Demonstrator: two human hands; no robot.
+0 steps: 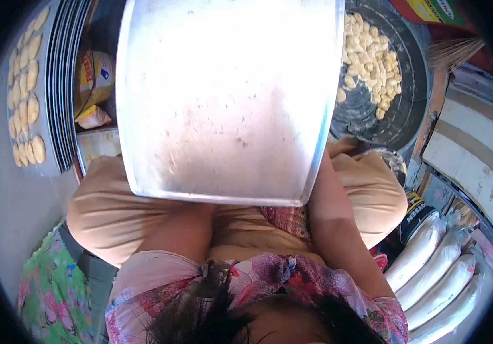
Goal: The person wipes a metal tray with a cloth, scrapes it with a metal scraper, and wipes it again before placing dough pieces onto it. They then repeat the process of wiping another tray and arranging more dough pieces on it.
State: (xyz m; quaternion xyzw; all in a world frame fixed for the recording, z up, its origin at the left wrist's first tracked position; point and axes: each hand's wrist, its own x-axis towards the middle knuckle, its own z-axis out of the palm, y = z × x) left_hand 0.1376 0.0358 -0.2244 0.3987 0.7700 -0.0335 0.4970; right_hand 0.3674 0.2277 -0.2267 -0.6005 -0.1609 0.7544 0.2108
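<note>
A large shiny metal baking tray (223, 114) fills the middle of the view, raised over my crossed legs. Both my forearms run up to it and pass behind it, so neither hand shows and their fingers are hidden. On the right, partly covered by the tray, a round black basin (415, 86) contains many small floured dough pieces (372, 57). To the left stands a stack of metal trays (63, 86); its top one carries rows of elongated dough pieces (24, 86).
A yellow package (94, 77) sits between the stack and the raised tray. Green floral cloth (51, 286) lies lower left. Several long white plastic-wrapped bundles (424, 275) lie lower right, near a black container (417, 215). Bristles (455, 51) stick out at upper right.
</note>
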